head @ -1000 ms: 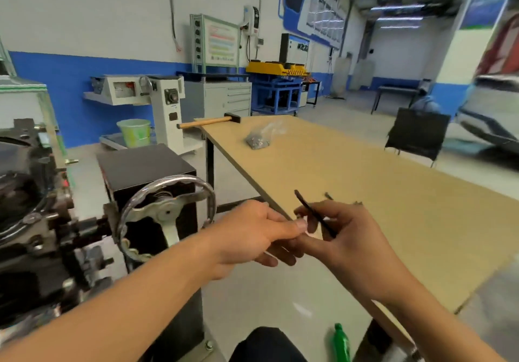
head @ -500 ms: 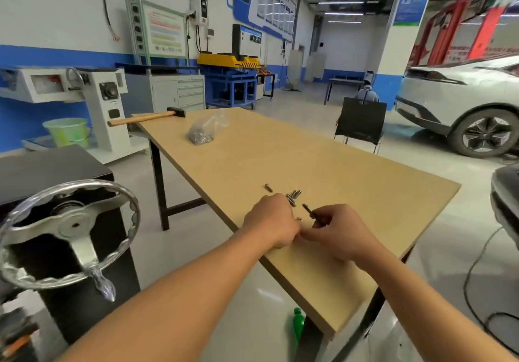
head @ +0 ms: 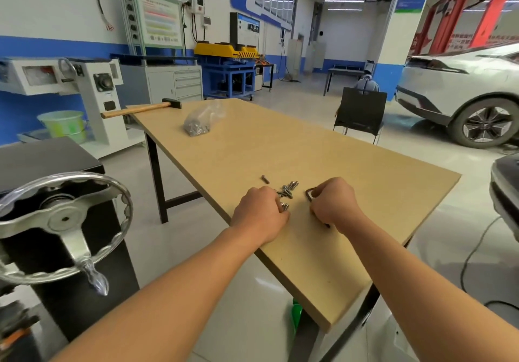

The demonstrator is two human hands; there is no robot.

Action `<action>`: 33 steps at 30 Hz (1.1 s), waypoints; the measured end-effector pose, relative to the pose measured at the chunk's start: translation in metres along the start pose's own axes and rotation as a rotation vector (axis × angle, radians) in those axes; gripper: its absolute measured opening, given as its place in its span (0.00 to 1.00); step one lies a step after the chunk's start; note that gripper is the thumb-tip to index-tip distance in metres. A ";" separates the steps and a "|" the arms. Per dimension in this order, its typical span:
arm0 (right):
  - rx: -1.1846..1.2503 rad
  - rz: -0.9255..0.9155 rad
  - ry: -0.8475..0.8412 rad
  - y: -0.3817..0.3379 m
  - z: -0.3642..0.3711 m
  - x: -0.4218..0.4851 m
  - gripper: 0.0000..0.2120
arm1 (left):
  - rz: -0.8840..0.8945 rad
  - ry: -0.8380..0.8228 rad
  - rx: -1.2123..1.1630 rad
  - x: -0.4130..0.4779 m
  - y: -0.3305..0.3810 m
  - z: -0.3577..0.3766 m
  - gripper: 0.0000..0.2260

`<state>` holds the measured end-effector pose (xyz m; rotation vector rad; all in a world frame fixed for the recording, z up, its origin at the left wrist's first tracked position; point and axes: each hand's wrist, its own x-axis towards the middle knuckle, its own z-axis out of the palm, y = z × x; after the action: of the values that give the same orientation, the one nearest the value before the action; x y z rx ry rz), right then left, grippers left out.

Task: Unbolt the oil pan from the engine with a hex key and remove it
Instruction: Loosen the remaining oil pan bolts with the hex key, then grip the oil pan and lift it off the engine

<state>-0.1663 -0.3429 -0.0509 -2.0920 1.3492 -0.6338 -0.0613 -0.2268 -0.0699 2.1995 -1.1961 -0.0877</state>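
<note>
Both hands rest on the wooden table. My right hand is closed around a black hex key, whose bent end sticks out at the thumb side and lies against the tabletop. My left hand is curled with its fingertips on a bolt at the table surface. Just beyond my knuckles lies a small pile of silver bolts, and one bolt lies apart to the left. The engine and oil pan are out of view.
A hammer and a clear bag of hardware lie at the table's far end. The engine stand's handwheel is at my left. A black chair and a white car stand beyond the table. A green bottle sits under it.
My view swung right, away from the engine toward the table. Both hands moved from mid-air down onto the tabletop by the bolts, the right still holding the hex key.
</note>
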 end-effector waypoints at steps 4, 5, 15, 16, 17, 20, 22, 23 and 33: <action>0.024 0.011 -0.016 0.002 0.002 0.003 0.10 | 0.002 0.001 -0.008 0.000 0.000 0.000 0.08; 0.054 0.017 -0.012 0.002 0.003 0.002 0.10 | 0.003 -0.019 -0.022 -0.001 -0.001 -0.002 0.07; 0.555 -0.306 -0.045 -0.121 0.026 -0.067 0.11 | 0.113 0.026 -0.128 -0.083 -0.047 -0.177 0.10; 0.590 -0.382 -0.098 -0.150 0.032 -0.084 0.11 | 0.116 0.107 -0.108 -0.103 -0.055 -0.207 0.09; 0.620 -0.470 -0.160 -0.179 0.038 -0.104 0.12 | 0.137 0.211 -0.055 -0.127 -0.063 -0.238 0.08; 0.685 -0.796 -0.400 -0.263 0.053 -0.178 0.19 | 0.293 0.650 0.305 -0.213 -0.087 -0.327 0.03; 0.696 -0.987 -0.570 -0.313 0.065 -0.227 0.28 | 0.325 0.866 0.533 -0.273 -0.106 -0.378 0.03; 0.663 -1.073 -0.633 -0.336 0.074 -0.250 0.34 | 0.297 0.931 0.632 -0.302 -0.117 -0.401 0.04; 0.386 -1.470 -1.091 -0.428 0.142 -0.350 0.51 | -0.477 0.856 0.446 -0.467 -0.241 -0.523 0.55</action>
<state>0.0731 0.1509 0.1065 -2.1567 -0.9351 -0.0919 0.0195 0.4878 0.1101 2.4237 -0.2139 0.9077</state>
